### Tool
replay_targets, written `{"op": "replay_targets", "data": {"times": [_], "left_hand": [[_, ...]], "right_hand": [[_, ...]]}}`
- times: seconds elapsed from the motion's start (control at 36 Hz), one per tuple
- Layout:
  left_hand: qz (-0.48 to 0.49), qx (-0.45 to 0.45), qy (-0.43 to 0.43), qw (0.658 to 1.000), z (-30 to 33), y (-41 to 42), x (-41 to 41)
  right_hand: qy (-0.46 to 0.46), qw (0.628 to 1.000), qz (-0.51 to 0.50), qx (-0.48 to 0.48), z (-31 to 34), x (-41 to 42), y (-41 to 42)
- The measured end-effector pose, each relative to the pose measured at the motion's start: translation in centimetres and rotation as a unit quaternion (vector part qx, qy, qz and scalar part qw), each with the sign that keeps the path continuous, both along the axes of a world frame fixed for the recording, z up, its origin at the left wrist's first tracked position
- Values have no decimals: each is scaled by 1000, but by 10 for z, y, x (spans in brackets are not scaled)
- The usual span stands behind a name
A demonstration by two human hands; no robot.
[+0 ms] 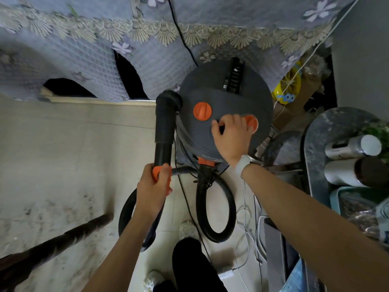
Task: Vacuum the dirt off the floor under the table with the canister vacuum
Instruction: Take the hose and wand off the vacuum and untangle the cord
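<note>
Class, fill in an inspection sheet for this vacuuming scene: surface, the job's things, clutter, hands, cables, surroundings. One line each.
Surface: pale tiled floor, with dark smudges of dirt at lower left.
Job's things: grey canister vacuum with orange knob; black wand; black hose looped on the floor.
Clutter: yellow toy, white bottles on a round stand at right.
Hands: left hand grips the wand's orange handle; right hand on the vacuum's lid, fingers curled at a second orange control.
Cables: black cord hangs over the tablecloth; thin white wires lie on the floor.
Surroundings: lace-edged floral tablecloth draped over the table.
</note>
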State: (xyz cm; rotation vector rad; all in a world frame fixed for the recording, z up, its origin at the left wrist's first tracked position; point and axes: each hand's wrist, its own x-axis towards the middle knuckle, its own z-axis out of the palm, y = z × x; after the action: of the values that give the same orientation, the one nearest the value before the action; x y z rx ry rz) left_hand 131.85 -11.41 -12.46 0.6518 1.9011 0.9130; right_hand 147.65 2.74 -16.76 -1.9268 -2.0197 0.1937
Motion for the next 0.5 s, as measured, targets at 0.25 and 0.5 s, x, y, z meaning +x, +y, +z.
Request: {"op": "replay_targets", "data": {"times": [0.25,0.5], "left_hand": [[32,13,9,999,1,-3,-27],[33,10,-5,999,-7,-3,-33]], "right_hand": [[-134,986,22,-96,4,-45,37],[-76,991,-26,-112,-1,-57,35]]}}
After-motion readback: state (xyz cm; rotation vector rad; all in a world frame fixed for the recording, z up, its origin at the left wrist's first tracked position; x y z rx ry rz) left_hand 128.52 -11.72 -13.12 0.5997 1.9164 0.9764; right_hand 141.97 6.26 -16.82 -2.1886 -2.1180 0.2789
